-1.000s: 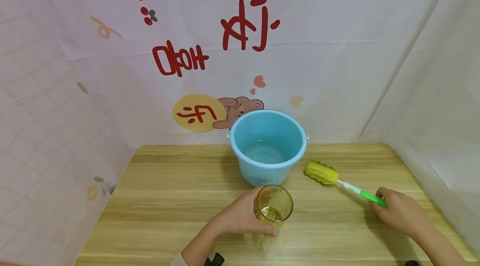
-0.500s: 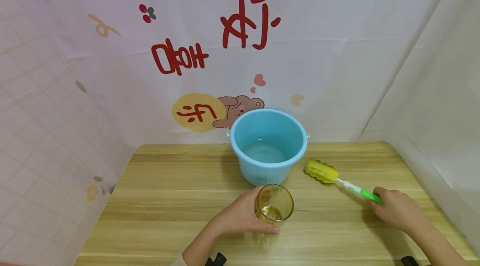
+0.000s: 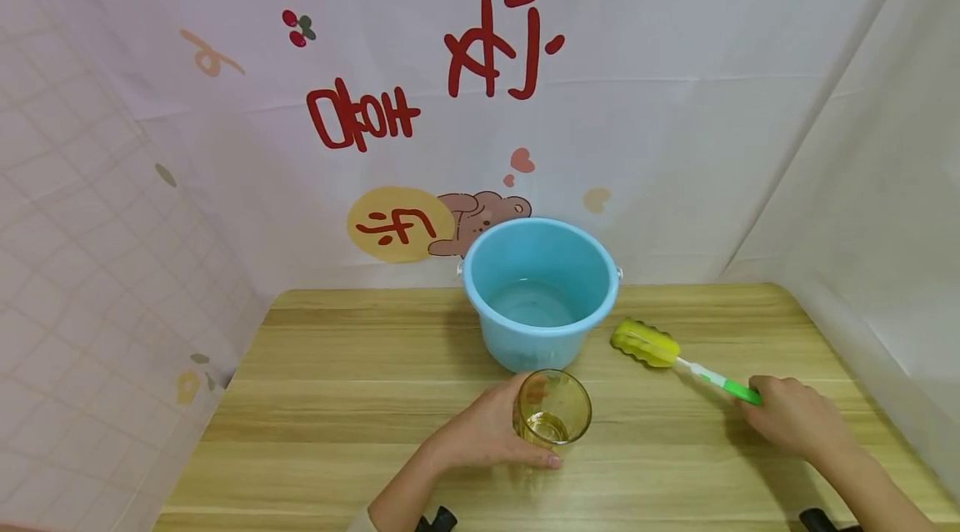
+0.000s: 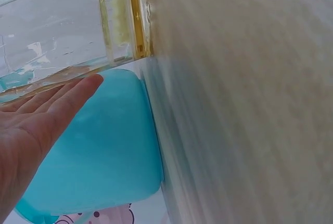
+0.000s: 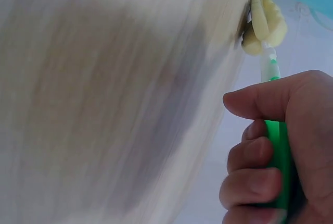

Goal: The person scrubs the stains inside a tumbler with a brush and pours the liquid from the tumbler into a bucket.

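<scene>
An amber-tinted clear glass (image 3: 553, 411) stands upright in front of the light-blue bucket (image 3: 536, 332). My left hand (image 3: 491, 424) holds it from the left, fingers behind and thumb in front. In the left wrist view the fingers (image 4: 67, 96) lie along the side of the glass (image 4: 57, 31), and its base is at the tabletop. My right hand (image 3: 798, 419) grips the green handle of a sponge bottle brush (image 3: 647, 343). The brush's yellow sponge head points left, close to the bucket. In the right wrist view fingers (image 5: 252, 153) curl round the handle (image 5: 276, 135).
Shallow clear liquid covers the bucket's bottom. The wood-grain table (image 3: 337, 415) carries everything. A white printed cloth (image 3: 637, 140) hangs along its back, with more cloth at both sides. Dark straps show near both wrists.
My right hand has shifted slightly forward and left along the brush handle, so less green shows. The left hand, glass and bucket keep their places; the view shifts a little.
</scene>
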Tool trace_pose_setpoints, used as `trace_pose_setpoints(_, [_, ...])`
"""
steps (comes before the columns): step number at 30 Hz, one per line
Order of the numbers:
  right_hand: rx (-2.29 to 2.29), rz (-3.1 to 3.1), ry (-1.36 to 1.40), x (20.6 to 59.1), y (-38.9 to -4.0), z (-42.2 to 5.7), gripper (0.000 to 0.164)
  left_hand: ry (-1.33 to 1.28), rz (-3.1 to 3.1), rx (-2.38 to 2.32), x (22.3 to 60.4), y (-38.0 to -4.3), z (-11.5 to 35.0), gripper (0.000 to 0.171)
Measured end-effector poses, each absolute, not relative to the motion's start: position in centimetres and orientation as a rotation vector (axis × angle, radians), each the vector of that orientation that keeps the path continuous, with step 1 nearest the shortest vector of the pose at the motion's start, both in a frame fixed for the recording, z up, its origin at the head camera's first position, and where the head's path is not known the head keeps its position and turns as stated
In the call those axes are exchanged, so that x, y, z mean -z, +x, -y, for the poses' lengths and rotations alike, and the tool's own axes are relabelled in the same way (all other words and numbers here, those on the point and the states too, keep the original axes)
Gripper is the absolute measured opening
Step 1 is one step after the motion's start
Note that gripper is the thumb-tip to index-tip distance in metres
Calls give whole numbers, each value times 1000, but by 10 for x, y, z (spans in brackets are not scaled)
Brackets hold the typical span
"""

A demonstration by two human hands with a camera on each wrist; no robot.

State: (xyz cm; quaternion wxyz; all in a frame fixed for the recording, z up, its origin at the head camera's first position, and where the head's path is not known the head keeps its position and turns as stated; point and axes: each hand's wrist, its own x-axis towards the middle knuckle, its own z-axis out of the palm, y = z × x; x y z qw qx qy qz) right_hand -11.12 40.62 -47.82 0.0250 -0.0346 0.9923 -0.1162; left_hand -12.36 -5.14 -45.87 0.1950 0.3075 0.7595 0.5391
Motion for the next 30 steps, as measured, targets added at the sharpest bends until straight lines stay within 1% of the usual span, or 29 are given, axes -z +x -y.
trace_pose_setpoints(9, [358, -3089, -114, 483, -109, -408, 35, 841, -2162, -1482, 459, -122, 53, 92])
trace_pose_setpoints(21, [352, -3097, -77, 481, -98, -422, 36, 862, -2145, -1480, 459, -125, 53, 91])
trace_pose_setpoints(30, [307, -3184, -47, 471, -95, -421, 36, 885, -2120, -1496, 462, -126, 53, 90])
